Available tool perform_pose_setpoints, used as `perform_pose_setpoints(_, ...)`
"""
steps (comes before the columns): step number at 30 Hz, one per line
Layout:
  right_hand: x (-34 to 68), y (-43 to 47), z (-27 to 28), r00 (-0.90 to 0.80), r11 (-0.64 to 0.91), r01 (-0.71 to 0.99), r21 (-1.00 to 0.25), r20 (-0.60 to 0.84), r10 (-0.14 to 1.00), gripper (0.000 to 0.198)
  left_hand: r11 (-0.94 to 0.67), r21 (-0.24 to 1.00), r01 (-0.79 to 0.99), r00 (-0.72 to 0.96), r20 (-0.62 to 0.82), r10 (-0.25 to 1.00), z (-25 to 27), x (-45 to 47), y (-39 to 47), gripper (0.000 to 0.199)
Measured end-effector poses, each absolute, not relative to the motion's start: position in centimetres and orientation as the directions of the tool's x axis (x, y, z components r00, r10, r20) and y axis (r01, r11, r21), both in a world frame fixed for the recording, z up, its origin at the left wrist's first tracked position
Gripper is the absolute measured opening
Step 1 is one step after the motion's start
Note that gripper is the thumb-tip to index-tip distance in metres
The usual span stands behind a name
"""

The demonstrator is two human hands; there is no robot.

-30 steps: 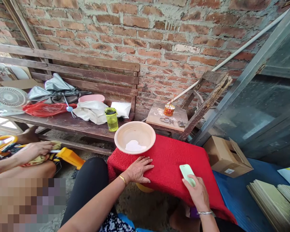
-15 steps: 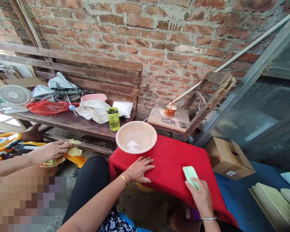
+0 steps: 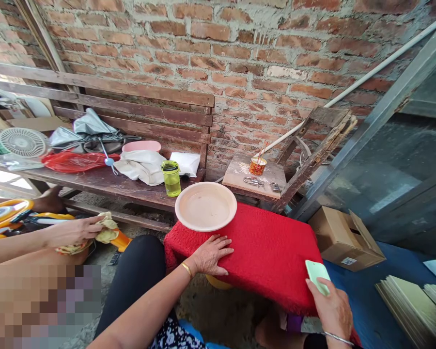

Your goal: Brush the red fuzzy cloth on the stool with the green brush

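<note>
My left hand (image 3: 211, 255) lies flat on a fuzzy red cloth (image 3: 269, 242), fingers spread, just in front of the basin. This wide pale basin (image 3: 206, 208) stands on the cloth's back left corner with what looks like clear water in it. In my right hand (image 3: 332, 303) is a light green scrubbing brush (image 3: 317, 274), held flat over the cloth's right edge. Its underside is hidden, so no bristles show. The cloth drapes over a low surface.
A wooden bench (image 3: 138, 191) holds a green bottle (image 3: 171, 178), a white cloth bag and a fan. A small stand (image 3: 236, 174) bears a paper cup and padlocks. At right are a cardboard box (image 3: 343, 237) and stacked boards. On the left, another person's hand (image 3: 76, 230) holds a yellowish cloth.
My right hand has moved to the right with the brush, from over the cloth to its right edge. My left hand stays put. The other person's cloth has shifted slightly.
</note>
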State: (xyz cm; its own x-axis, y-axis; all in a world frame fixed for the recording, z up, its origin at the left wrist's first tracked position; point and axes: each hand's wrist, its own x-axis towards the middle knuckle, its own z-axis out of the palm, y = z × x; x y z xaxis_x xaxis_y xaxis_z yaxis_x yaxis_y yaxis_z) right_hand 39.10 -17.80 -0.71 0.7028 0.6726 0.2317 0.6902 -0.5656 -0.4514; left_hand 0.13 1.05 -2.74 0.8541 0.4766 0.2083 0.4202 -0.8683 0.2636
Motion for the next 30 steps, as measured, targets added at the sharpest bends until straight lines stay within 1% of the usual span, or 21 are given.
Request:
perform_pose_setpoints(2,38.3,-17.4,-0.7,0.702,-0.528,0.669,-0.523,0.212,0.679,0.071,-0.868,0.264,0.42,0.855,0.205,0.476,-2.6,0.1,1.0,0.079)
perform_pose_setpoints(5,35.9,-16.1,-0.8,0.642,-0.412,0.671,-0.616,0.206,0.738,0.076,-0.871,0.253,0.42,0.856,0.207,0.473,-2.5,0.1,1.0,0.08)
perform_pose_setpoints(7,34.4,-15.3,-0.9,0.561,-0.327,0.718,-0.615,0.231,0.795,0.077,-0.874,0.244,0.42,0.856,0.212,0.471,-2.5,0.1,1.0,0.08)
perform_pose_setpoints(9,33.6,-14.8,-1.0,0.494,-0.277,0.757,-0.591,0.24,0.836,0.076,-0.874,0.238,0.424,0.855,0.213,0.472,-2.4,0.1,1.0,0.081)
perform_pose_setpoints(12,33.8,-14.8,-1.2,0.49,-0.296,0.766,-0.57,0.22,0.844,0.079,-0.872,0.24,0.426,0.855,0.208,0.475,-2.4,0.0,1.0,0.08)
perform_pose_setpoints(15,35.2,-15.5,-1.3,0.557,-0.38,0.75,-0.541,0.206,0.805,0.085,-0.873,0.248,0.421,0.858,0.203,0.472,-2.6,0.0,1.1,0.08)
perform_pose_setpoints(17,36.3,-16.0,-1.3,0.597,-0.424,0.74,-0.522,0.219,0.772,0.085,-0.871,0.251,0.421,0.857,0.203,0.473,-2.7,0.1,1.1,0.081)
perform_pose_setpoints(20,37.6,-16.7,-1.0,0.649,-0.458,0.707,-0.539,0.235,0.724,0.078,-0.871,0.25,0.424,0.854,0.209,0.476,-2.7,0.1,1.1,0.081)
perform_pose_setpoints(23,37.8,-16.9,-0.6,0.693,-0.474,0.649,-0.594,0.206,0.691,0.066,-0.873,0.246,0.42,0.854,0.218,0.472,-2.5,0.1,1.0,0.079)
perform_pose_setpoints(26,36.0,-16.2,-0.6,0.667,-0.415,0.639,-0.648,0.198,0.718,0.066,-0.874,0.242,0.422,0.854,0.218,0.472,-2.1,0.1,0.9,0.078)
perform_pose_setpoints(28,34.1,-15.4,-0.8,0.591,-0.325,0.677,-0.66,0.224,0.775,0.069,-0.872,0.24,0.427,0.853,0.214,0.476,-1.8,0.1,0.9,0.078)
perform_pose_setpoints(30,32.2,-14.6,-1.2,0.482,-0.227,0.735,-0.639,0.256,0.838,0.069,-0.87,0.242,0.431,0.853,0.207,0.48,-1.7,0.1,0.8,0.079)
